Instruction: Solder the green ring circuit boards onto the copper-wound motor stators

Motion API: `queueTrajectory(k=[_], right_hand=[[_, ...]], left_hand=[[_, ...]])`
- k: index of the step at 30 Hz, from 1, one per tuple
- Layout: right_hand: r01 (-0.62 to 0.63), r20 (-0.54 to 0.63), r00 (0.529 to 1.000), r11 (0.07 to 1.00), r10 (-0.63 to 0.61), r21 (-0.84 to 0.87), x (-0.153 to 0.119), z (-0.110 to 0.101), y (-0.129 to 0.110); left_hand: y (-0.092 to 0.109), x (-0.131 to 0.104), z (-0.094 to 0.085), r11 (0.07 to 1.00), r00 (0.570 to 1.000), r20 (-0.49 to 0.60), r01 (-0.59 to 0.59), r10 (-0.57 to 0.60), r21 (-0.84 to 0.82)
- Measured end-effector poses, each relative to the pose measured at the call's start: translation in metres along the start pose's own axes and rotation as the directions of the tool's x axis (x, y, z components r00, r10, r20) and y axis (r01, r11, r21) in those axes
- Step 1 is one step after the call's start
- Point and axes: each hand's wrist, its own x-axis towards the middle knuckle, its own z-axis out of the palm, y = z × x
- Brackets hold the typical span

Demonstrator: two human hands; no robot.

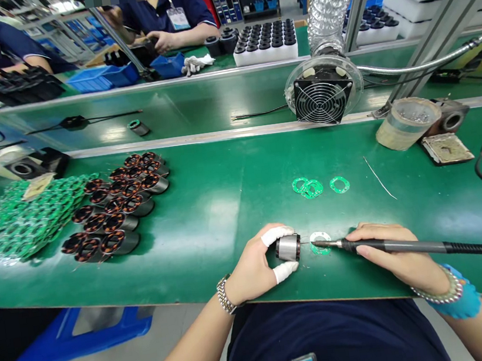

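Observation:
My left hand [258, 264], with white covers on thumb and finger, grips a motor stator [288, 247] lying on its side near the table's front edge. Thin wires stick out from its right end. My right hand [392, 249] is wrapped round a soldering iron [405, 246], its cord running off to the right. The iron's tip lies over a green ring-shaped circuit board [321, 250] just right of the stator. Whether the tip touches the board or a wire, I cannot tell. Beyond it lie a few more ring boards [340, 184] and a strand of solder wire [380, 177].
Rows of stators [117, 223] stand at the left beside stacked green board panels [41, 215]. A fan [323, 98] on a foil duct hangs at the back. A tub [406, 123] and a sponge tray [447, 148] stand right. Two co-workers sit across the bench.

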Motion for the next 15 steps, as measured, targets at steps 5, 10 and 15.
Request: queueTrajectory(k=[5, 10, 15], right_hand=[[-0.006, -0.021, 1.0, 1.0, 0.006, -0.005, -0.0002, 0.0001, -0.0002], [0.004, 0.004, 1.0, 1.0, -0.004, -0.007, 0.0004, -0.0003, -0.0005], [0.008, 0.02, 1.0, 1.0, -0.008, -0.014, 0.0007, -0.0003, -0.0012]], left_hand=[[-0.0002, 0.0004, -0.0002, 1.0, 1.0, -0.003, -0.009, 0.009, 0.007], [0.0012, 0.0009, -0.0008, 1.0, 1.0, -0.007, -0.018, 0.018, 0.014], [0.0011, 0.0011, -0.0002, 1.0, 1.0, 0.005, -0.013, 0.013, 0.023]])
